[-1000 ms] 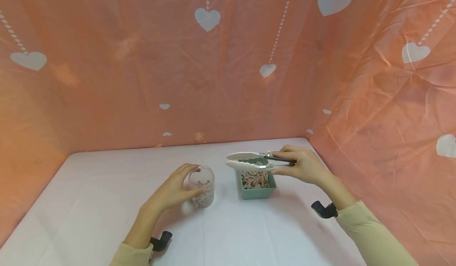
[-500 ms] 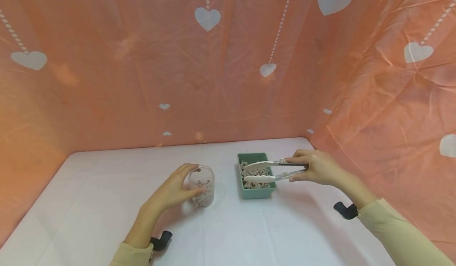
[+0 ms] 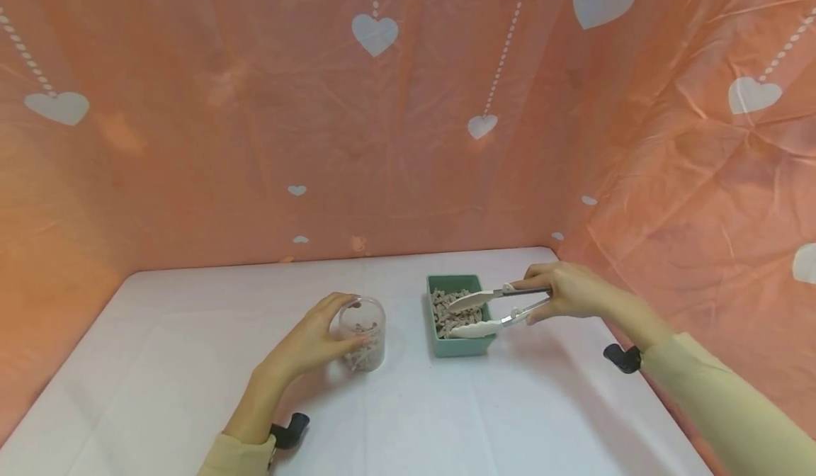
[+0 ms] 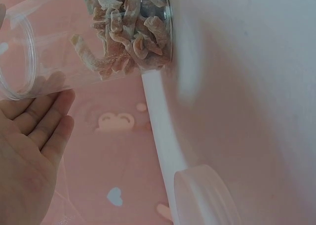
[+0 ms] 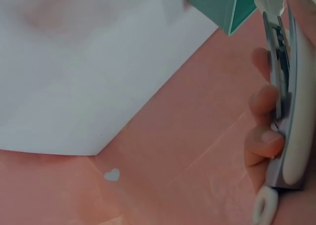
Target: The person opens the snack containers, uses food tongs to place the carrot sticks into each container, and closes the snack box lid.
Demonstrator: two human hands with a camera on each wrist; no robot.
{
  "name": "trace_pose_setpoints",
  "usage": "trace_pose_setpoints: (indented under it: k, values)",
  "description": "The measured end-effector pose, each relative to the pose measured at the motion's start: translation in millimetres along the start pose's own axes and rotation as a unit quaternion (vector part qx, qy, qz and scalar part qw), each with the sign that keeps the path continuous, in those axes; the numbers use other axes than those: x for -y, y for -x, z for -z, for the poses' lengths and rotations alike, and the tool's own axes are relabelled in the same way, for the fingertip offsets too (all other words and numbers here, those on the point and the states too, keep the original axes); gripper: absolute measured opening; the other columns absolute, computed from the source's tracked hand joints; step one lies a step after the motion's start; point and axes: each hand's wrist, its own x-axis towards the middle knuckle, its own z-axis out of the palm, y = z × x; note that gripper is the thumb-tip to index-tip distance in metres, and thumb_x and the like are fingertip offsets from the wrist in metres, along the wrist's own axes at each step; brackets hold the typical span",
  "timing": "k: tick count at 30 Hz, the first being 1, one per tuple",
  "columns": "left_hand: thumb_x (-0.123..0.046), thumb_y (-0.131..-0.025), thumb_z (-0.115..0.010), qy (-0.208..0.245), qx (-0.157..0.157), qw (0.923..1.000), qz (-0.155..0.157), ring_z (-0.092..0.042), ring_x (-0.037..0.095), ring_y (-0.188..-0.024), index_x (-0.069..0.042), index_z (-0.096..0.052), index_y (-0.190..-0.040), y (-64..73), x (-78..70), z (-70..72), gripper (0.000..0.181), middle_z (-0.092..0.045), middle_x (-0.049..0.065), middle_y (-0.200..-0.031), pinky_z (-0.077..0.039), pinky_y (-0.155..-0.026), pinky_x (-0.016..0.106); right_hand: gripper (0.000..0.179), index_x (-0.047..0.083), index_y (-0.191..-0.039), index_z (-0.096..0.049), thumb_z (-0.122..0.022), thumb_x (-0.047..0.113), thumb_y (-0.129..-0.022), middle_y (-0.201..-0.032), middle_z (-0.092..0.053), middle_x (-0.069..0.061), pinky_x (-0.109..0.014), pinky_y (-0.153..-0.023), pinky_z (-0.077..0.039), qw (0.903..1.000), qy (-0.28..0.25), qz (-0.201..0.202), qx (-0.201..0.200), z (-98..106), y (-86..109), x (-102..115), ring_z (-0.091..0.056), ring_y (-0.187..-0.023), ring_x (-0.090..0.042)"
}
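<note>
My left hand (image 3: pixel 309 341) grips a clear cylindrical jar (image 3: pixel 377 313) from its left side, thumb in front and fingers behind. In the left wrist view, pale brown dried strips (image 4: pixel 123 32) lie at the jar's bottom end. To the jar's right stands a green rectangular box (image 3: pixel 462 348) holding more of these strips (image 3: pixel 449 302). My right hand (image 3: pixel 567 292) holds metal tongs by their handles, and the tongs' white tips (image 3: pixel 474 331) are spread apart over the strips in the box. The right wrist view shows fingers (image 5: pixel 264 141) curled round the tongs' handle (image 5: pixel 300 116).
A white-covered table (image 3: pixel 408 426) carries the jar and box. Orange-pink cloth (image 3: pixel 408 143) with white hearts hangs behind and at both sides. A pale, round-rimmed translucent thing (image 4: pixel 202 195) shows low in the left wrist view. Each wrist wears a black mount (image 3: pixel 290 431).
The tongs moved right and down from above the green box into it, and their tips spread wider. My left hand and the jar stay in place.
</note>
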Motion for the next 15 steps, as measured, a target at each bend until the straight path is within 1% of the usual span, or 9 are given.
trace_pose_setpoints:
  k: [4,8,11,13,15]
  values:
    - [-0.044,-0.088,-0.084,0.000,0.002,1.0000,-0.001,-0.049,0.038,-0.140,-0.007,-0.055,-0.146,-0.5,0.3,0.1,0.074,-0.057,0.011,-0.146,-0.039,-0.116,0.062,0.062,0.017,-0.128,-0.077,-0.092,0.047,-0.076,-0.101,-0.066,0.011,-0.023,-0.061,-0.043,0.9997,-0.008,-0.012,0.020,3,-7.8,-1,-0.050,-0.073,-0.001]
    - [-0.046,-0.088,-0.083,-0.001,0.006,1.0000,0.002,-0.049,0.038,-0.141,-0.007,-0.054,-0.147,-0.5,1.3,-0.2,0.076,-0.056,0.012,-0.147,-0.039,-0.116,0.062,0.062,0.018,-0.127,-0.077,-0.092,0.046,-0.075,-0.105,-0.068,0.007,-0.025,-0.065,-0.046,0.9994,0.011,-0.010,0.030,3,-15.4,2,-0.057,-0.081,-0.006]
    - [-0.045,-0.088,-0.084,0.000,0.005,1.0000,0.002,-0.049,0.038,-0.141,-0.007,-0.054,-0.147,-0.6,1.6,0.0,0.076,-0.056,0.012,-0.147,-0.039,-0.115,0.063,0.062,0.017,-0.129,-0.076,-0.092,0.044,-0.076,-0.105,-0.067,0.006,-0.027,-0.068,-0.049,0.9987,0.029,0.002,0.041,-1,-22.0,5,-0.059,-0.083,-0.010]
    - [-0.044,-0.088,-0.084,0.002,0.003,1.0000,0.000,-0.049,0.038,-0.140,-0.007,-0.055,-0.146,-0.8,1.4,0.4,0.075,-0.056,0.012,-0.146,-0.039,-0.115,0.062,0.063,0.017,-0.131,-0.075,-0.092,0.043,-0.076,-0.105,-0.066,0.005,-0.028,-0.070,-0.050,0.9978,0.043,0.009,0.050,-4,-26.2,8,-0.058,-0.082,-0.010]
    - [-0.044,-0.087,-0.084,0.000,0.002,1.0000,0.000,-0.049,0.038,-0.140,-0.007,-0.055,-0.146,-0.8,1.2,0.8,0.074,-0.057,0.012,-0.146,-0.040,-0.115,0.062,0.063,0.016,-0.132,-0.074,-0.091,0.042,-0.077,-0.104,-0.065,0.004,-0.028,-0.068,-0.050,0.9968,0.055,0.021,0.054,-6,-30.2,10,-0.057,-0.078,-0.009]
